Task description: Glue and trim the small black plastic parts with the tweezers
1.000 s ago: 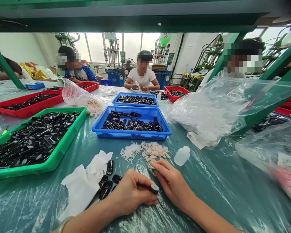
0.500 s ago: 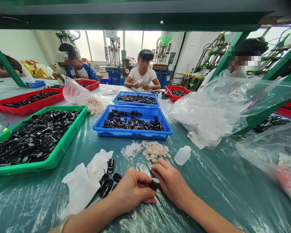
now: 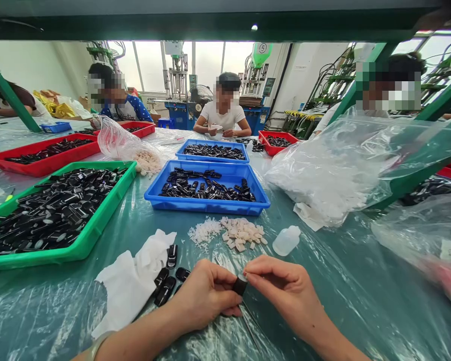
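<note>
Presumably for easy reach, green tray [image 3: 105, 213] of black parts stood far left; cloth [image 3: 126, 286] lay nearer, few loose parts [image 3: 165, 291] beside it. Left hand [image 3: 199, 298] curled fingers firmly around piece [image 3: 239, 288] over counter [image 3: 361, 291], end exposed, likely for right hand's access. Piece looked black, short, smooth, grey-ended. White bits [image 3: 203, 230] and pale bits [image 3: 242, 231] sat heaped beyond, bottle [image 3: 286, 240] alongside. Right hand [image 3: 293, 293] had fingertips pinched almost together at grey end; whether gripping anything, couldn't tell.
</note>
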### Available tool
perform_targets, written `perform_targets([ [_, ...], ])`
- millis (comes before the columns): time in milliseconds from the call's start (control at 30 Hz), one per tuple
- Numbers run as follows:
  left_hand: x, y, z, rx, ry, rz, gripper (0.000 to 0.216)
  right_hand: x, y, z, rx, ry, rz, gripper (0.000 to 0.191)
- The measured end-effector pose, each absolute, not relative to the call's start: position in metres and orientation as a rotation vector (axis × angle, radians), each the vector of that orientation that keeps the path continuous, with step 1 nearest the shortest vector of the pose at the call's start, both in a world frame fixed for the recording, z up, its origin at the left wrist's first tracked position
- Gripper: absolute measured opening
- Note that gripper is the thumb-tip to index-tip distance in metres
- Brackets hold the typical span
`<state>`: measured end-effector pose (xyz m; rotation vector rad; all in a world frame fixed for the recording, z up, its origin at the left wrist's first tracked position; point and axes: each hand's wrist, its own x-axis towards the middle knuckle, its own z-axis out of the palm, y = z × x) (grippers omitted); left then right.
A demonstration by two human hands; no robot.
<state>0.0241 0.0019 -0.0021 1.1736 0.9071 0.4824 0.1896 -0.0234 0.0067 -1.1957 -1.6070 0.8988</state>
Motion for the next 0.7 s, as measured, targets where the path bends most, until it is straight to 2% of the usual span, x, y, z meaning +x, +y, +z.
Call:
perform_targets([
  [400, 0.0238, 0.0015, 0.0005, 1.173, 0.891, 0.465, 0.006, 0.1892, -0.0257, 0.0065, -1.082, -1.779, 0.703, 0.012],
  [700, 0.0224, 0.0023, -0.0036, 1.16, 0.885, 0.487, 0.009, 0.1912, -0.0248, 0.0013, -1.063, -1.881, 0.608, 0.016],
])
